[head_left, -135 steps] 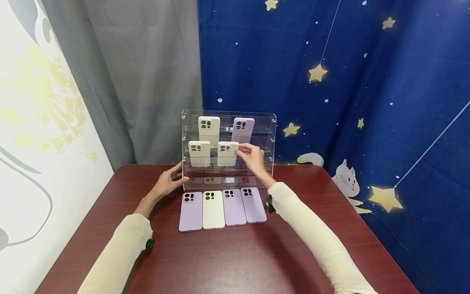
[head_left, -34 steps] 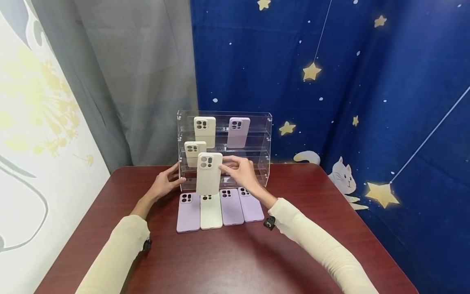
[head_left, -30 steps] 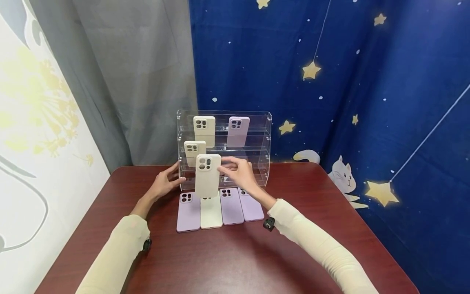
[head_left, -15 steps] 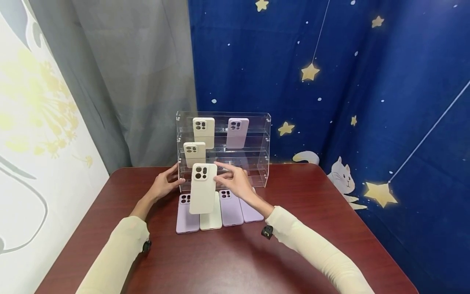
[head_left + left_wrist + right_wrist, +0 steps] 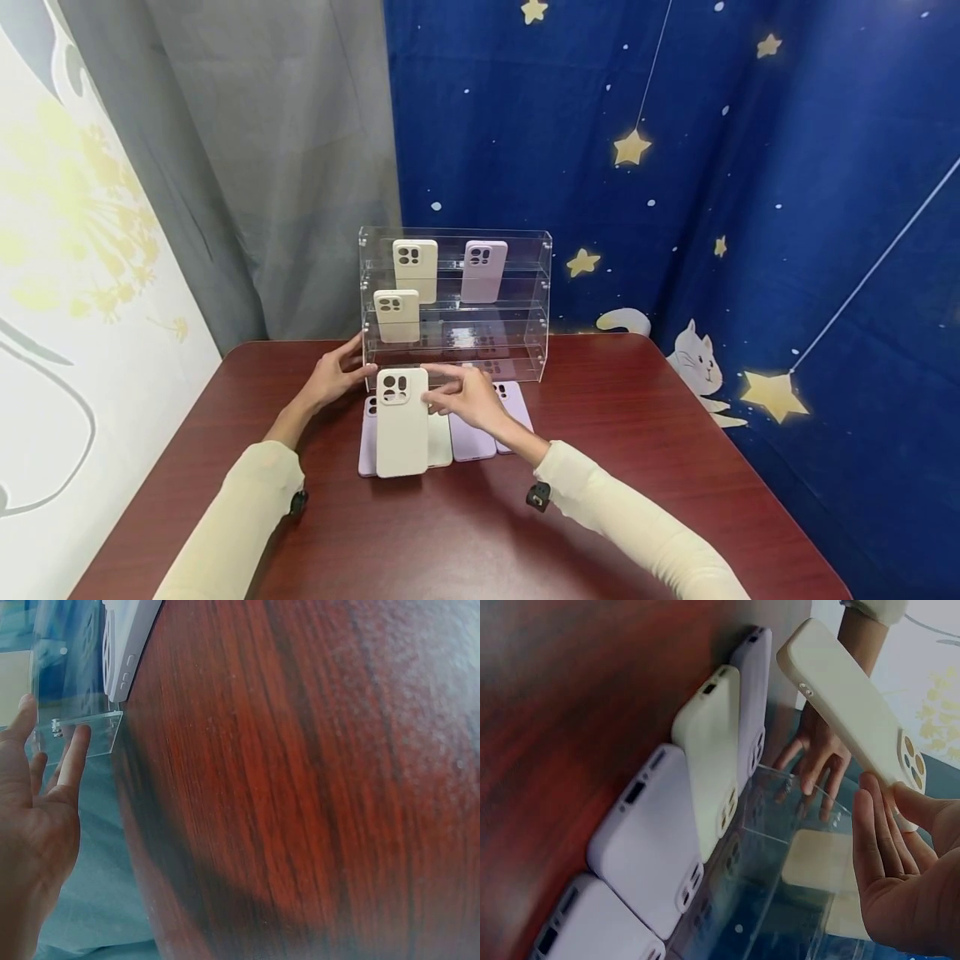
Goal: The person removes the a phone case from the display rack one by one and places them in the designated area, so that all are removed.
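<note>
My right hand (image 5: 468, 400) pinches a cream phone case (image 5: 403, 437) by its upper right edge, near the camera cutouts. In the right wrist view the thumb and fingers meet on that end of the case (image 5: 847, 697). It hangs tilted above a row of cases on the table, overlapping a purple case (image 5: 367, 442) and a cream case (image 5: 440, 446) in the head view. My left hand (image 5: 333, 379) touches the left side of a clear acrylic display rack (image 5: 546, 304), fingers extended along the panel. Two cream cases (image 5: 415, 271) and one purple case (image 5: 483, 271) stand on the rack.
Two more purple cases, one in the middle (image 5: 472, 442) and one at the right end (image 5: 517, 412), lie in the row before the rack. The dark red wooden table (image 5: 615, 467) reaches back to grey and blue curtains (image 5: 495, 108).
The right hand has taken the cream case from the rack's second tier and brought it down and forward over the row. My left hand has stayed at the rack's side.
</note>
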Demonstrator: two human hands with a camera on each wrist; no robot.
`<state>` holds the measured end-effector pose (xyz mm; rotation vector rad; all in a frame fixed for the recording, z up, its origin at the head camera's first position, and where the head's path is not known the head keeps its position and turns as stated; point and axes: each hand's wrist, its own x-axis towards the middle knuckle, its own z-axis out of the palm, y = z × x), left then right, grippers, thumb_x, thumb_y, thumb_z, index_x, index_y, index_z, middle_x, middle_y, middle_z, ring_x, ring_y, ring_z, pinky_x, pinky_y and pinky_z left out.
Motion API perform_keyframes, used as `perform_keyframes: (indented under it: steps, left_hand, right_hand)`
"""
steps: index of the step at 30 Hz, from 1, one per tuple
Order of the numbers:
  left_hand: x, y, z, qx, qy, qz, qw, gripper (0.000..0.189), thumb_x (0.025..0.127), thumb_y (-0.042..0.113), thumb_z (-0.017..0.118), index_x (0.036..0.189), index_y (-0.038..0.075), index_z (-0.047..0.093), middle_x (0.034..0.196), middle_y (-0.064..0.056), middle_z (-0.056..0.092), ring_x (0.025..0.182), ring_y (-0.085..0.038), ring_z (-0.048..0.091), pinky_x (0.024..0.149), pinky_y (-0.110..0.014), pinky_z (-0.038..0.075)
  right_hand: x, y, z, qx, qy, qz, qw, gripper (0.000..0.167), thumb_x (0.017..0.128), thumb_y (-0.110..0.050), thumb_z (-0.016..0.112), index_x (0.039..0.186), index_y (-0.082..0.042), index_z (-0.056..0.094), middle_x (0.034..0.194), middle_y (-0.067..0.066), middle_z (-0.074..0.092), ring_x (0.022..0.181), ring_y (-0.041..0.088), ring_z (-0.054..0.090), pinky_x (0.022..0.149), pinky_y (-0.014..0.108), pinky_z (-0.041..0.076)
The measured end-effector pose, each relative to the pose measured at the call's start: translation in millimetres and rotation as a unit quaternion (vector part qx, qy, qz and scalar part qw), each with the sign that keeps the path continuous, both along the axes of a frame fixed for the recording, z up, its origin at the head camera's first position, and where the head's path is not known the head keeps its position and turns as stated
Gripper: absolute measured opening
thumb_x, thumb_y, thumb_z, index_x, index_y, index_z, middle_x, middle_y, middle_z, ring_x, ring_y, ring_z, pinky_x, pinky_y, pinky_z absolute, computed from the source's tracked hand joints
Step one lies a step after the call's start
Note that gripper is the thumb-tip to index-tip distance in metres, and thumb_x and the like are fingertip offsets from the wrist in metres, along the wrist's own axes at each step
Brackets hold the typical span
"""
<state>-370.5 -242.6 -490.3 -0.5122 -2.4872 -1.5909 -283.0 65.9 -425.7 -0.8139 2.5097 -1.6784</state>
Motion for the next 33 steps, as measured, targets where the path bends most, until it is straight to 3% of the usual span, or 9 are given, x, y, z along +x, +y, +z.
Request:
perform_keyframes:
  steps: [10,18,33]
  left_hand:
    - [-3.0,-3.3,0.0,-0.019,0.007,0.011,0.9997,0.085,0.095,0.013,0.078,0.165,0.012,0.029,0.160,-0.022,0.041,0.133,-0.045,0.056,0.088,-0.016,0.053]
    - [-3.3,-2.4,-2.0,-0.028,-0.005,0.014,0.9995,0.087,0.095,0.019,0.079,0.165,0.013,0.028,0.162,-0.019,0.040,0.134,-0.043,0.056,0.093,-0.023,0.054]
    - [-1.5,-0.2,-1.0,-0.006,-0.007,0.003,1.0000,0.086,0.096,0.013,0.078,0.165,0.011,0.027,0.163,-0.021,0.037,0.135,-0.045,0.054,0.086,-0.018,0.055]
  right_hand:
    - [13.1,-12.0,-15.4,-0.038,-0.046,0.022,0.9980,0.050,0.090,-0.002,0.080,0.138,-0.008,0.067,0.088,0.014,0.079,0.076,0.040,0.077,0.065,0.035,0.064]
    - [22.0,-18.1,-27.1,-0.038,-0.073,0.025,0.9963,0.048,0.089,-0.002,0.081,0.135,-0.009,0.068,0.085,0.014,0.079,0.074,0.039,0.077,0.065,0.038,0.064]
    - [34.4,-19.6,-42.7,-0.021,-0.112,0.047,0.9924,0.048,0.088,0.002,0.081,0.133,-0.004,0.066,0.083,0.015,0.078,0.071,0.038,0.077,0.064,0.037,0.064]
